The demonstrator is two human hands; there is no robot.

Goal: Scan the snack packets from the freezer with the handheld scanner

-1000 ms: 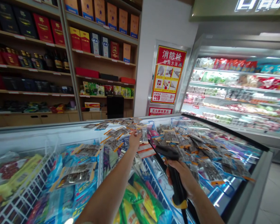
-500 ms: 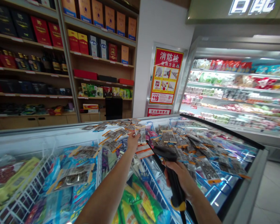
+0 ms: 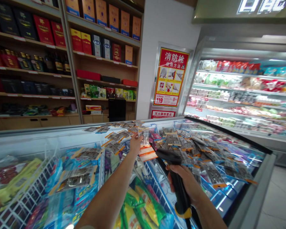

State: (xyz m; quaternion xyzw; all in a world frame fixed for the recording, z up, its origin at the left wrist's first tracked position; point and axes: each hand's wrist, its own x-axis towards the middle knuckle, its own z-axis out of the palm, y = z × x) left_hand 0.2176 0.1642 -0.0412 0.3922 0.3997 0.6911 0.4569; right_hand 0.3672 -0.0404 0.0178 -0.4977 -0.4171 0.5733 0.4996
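Observation:
My left hand [image 3: 136, 142] stretches forward over the chest freezer, its fingers pinching the edge of a small clear snack packet [image 3: 145, 136]. My right hand [image 3: 183, 178] is wrapped round the handle of a black barcode scanner [image 3: 178, 187] with a yellow band at its base. The scanner's head points toward the packet. Below the packet lies an orange-and-white card [image 3: 147, 154]. Many similar packets [image 3: 200, 149] with orange edges are spread over the glass on the right, and more packets [image 3: 115, 141] lie left of my left hand.
White wire baskets [image 3: 35, 190] hold frozen bags inside the freezer, among them green-and-yellow corn bags [image 3: 143, 203]. The freezer's rim [image 3: 255, 190] runs along the right. Behind stand shelves of boxes [image 3: 105, 47], a red wall sign [image 3: 171, 76] and a lit refrigerated display [image 3: 243, 92].
The orange-and-white card under the packet looks brighter now, and the packet is tilted slightly differently. Both hands keep nearly the same place; the view has shifted very slightly.

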